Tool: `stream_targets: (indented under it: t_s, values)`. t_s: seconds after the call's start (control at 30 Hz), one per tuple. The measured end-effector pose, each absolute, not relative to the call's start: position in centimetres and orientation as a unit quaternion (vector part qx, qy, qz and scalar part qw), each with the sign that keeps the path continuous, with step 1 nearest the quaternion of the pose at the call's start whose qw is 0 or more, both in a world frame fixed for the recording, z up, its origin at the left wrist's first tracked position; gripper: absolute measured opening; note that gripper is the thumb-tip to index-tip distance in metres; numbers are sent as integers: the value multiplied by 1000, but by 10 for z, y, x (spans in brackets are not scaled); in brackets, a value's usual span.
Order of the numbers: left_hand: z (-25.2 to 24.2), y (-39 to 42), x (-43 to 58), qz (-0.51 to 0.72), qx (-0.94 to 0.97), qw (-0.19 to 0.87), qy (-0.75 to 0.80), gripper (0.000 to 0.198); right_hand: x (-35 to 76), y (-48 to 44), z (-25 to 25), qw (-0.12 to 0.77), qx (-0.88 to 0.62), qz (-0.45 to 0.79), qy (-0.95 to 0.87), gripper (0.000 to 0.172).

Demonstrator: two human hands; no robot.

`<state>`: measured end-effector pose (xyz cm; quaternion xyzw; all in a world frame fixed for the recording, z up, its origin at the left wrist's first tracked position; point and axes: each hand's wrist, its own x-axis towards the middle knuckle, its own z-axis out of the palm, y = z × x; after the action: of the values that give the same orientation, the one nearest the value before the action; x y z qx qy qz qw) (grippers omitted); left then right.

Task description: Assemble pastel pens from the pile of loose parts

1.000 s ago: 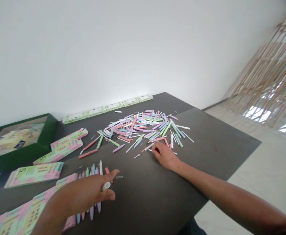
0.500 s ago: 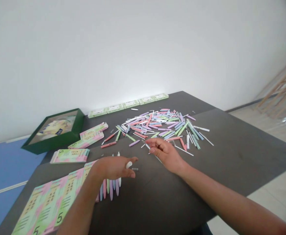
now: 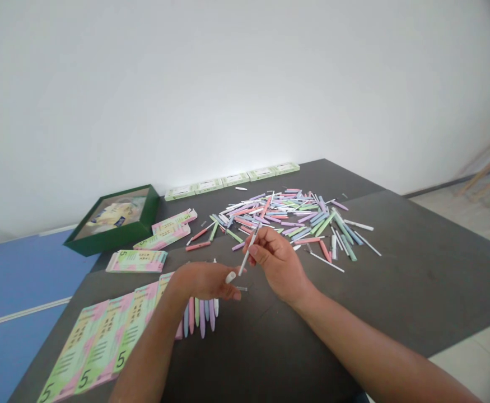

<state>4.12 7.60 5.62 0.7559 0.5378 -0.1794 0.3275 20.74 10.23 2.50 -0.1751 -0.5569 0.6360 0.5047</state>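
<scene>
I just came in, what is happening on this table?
A person works with two bare hands at a dark grey table. The right hand pinches a thin white refill rod, tilted down toward the left hand, which grips a short white pen barrel. Under the left hand lies a row of pastel pens, beside flat green-and-pink paper boxes. A loose pile of pastel pen parts lies behind the hands.
</scene>
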Motion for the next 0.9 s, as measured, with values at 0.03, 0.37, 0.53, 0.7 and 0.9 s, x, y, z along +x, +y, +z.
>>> stream_targets:
  t_s: [0.03,0.37,0.53,0.7,0.9]
  values:
    - [56,76,41,-174,759,329,534,32,206,102,26,512,-169,639,-549,10]
    - [60,76,41,-178,769,325,521,21,203,86,28,490,-168,619,-591,11]
    - [65,75,42,-173,770,326,521,20,203,77,15,468,-217,537,-668,6]
    - [70,74,43,-165,773,323,520,21,202,77,8,457,-238,514,-686,6]
    - [71,71,43,-161,779,310,521,23,204,80,10,457,-235,532,-673,5]
